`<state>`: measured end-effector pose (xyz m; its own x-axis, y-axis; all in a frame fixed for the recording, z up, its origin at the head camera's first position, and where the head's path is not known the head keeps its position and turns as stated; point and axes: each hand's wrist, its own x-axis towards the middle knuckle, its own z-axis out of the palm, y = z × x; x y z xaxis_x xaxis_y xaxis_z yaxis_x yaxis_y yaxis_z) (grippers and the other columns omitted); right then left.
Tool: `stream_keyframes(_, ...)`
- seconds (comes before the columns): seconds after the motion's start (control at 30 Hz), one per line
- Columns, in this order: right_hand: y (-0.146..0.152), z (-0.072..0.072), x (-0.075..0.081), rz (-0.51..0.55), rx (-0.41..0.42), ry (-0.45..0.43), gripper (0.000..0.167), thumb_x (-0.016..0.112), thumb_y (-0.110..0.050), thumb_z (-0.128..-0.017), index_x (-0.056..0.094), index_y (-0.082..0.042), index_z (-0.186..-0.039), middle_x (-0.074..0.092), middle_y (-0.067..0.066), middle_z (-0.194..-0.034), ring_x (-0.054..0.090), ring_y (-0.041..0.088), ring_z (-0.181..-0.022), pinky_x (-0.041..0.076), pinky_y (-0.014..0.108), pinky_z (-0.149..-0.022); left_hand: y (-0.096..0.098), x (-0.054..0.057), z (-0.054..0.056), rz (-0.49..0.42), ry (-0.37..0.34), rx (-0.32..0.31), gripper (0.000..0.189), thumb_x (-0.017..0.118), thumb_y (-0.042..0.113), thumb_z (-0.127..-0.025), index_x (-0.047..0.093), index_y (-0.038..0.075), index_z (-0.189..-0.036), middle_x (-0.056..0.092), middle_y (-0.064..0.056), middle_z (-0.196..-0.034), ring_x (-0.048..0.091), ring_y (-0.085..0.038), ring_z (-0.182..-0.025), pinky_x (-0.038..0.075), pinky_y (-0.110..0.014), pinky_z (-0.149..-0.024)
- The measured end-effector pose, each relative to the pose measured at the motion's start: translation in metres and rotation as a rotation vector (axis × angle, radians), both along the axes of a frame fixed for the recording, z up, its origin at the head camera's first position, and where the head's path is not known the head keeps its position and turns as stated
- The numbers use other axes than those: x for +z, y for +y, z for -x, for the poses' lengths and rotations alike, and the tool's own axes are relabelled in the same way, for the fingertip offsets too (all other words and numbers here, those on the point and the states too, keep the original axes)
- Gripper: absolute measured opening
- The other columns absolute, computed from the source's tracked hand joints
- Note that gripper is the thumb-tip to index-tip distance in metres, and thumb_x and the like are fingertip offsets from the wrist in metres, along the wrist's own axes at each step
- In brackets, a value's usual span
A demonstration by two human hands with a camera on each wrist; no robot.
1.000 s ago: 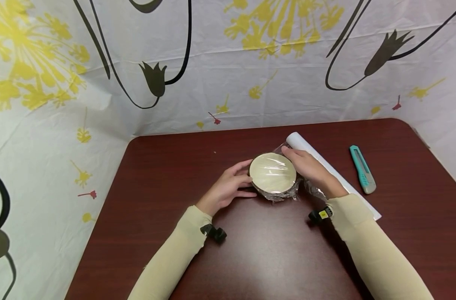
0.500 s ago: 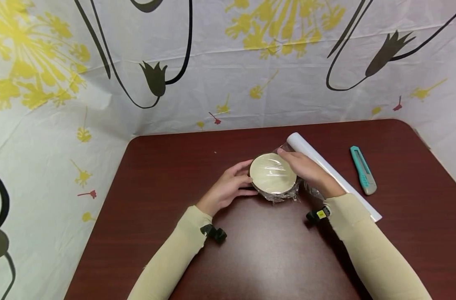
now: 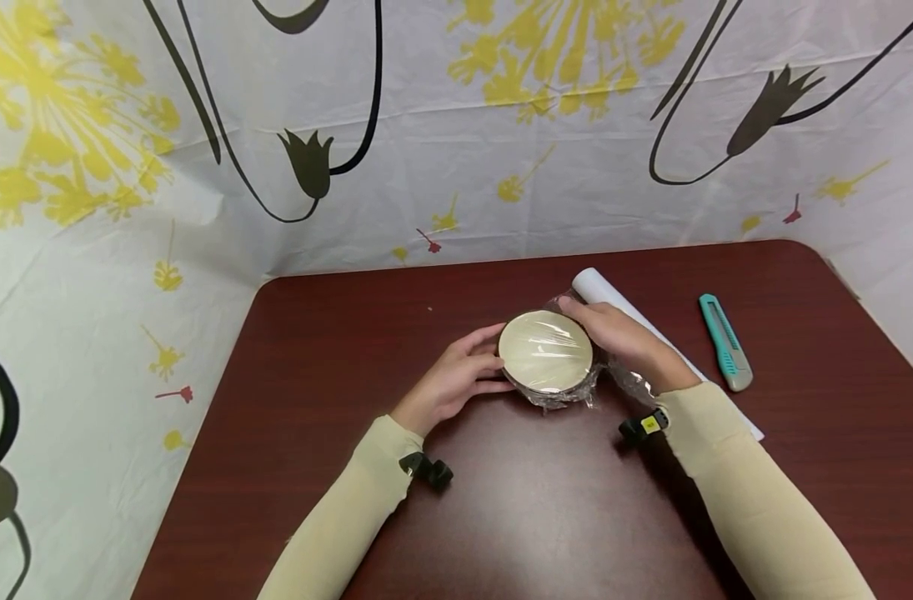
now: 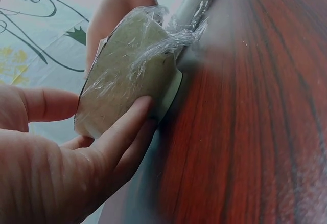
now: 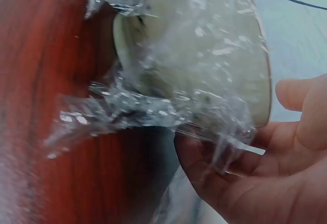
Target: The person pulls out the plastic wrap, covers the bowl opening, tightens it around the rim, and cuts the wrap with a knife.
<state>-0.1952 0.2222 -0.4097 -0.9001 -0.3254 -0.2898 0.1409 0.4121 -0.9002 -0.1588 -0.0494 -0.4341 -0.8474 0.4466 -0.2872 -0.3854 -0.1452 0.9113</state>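
Observation:
A cream bowl (image 3: 546,354) with a dark rim stands on the table, clear plastic wrap (image 5: 214,70) stretched over its top. Loose wrap bunches around the sides and trails toward the table in both wrist views. My left hand (image 3: 453,377) holds the bowl's left side, thumb by the rim and fingers along the outer wall (image 4: 122,81). From the right, my right hand (image 3: 619,335) grips the far right side, thumb at the rim. In the right wrist view its fingers (image 5: 204,157) curl behind the crumpled film, partly hidden by it.
A white roll (image 3: 602,287) lies diagonally behind and under the right forearm. Farther right rests a teal and grey box cutter (image 3: 726,342). The dark red wooden table (image 3: 336,350) meets a white patterned cloth (image 3: 426,167) at the back and sides.
My right thumb has shifted slightly left along the rim over the second. The bowl and my left hand stay in nearly the same place.

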Motion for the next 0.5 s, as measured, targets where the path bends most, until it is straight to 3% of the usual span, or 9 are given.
stream_keyframes(0.13,0.0014,0.002,0.0049,-0.005,0.019,0.037,0.069,0.035,-0.05,-0.12,0.054,0.004,-0.158,0.056,0.024,-0.158,0.044,0.035,-0.153,0.034,0.053,-0.127,-0.0003,-0.0008,0.0005,-0.004,0.003,-0.005,0.069,0.054,-0.008,-0.104,0.04,0.007,-0.17,0.052,-0.029,-0.157,0.068,-0.031,-0.113,0.059,-0.057,-0.106)
stream_keyframes(0.3,-0.0009,0.0015,0.0074,0.04,0.071,0.045,0.063,0.035,-0.047,-0.121,0.058,0.001,-0.154,0.061,0.021,-0.153,0.05,0.033,-0.147,0.038,0.051,-0.123,-0.0007,-0.0004,0.0003,-0.005,0.005,-0.005,0.069,0.054,-0.008,-0.104,0.04,0.006,-0.17,0.053,-0.03,-0.156,0.068,-0.03,-0.113,0.059,-0.057,-0.107)
stream_keyframes(0.5,-0.0044,0.0003,0.0031,0.068,0.069,-0.021,0.067,0.036,-0.052,-0.119,0.055,0.001,-0.157,0.055,0.021,-0.159,0.044,0.033,-0.152,0.035,0.052,-0.127,-0.0005,0.0004,-0.0003,-0.003,0.008,-0.002,0.068,0.055,-0.008,-0.105,0.041,0.006,-0.169,0.054,-0.029,-0.155,0.069,-0.029,-0.113,0.059,-0.056,-0.106)
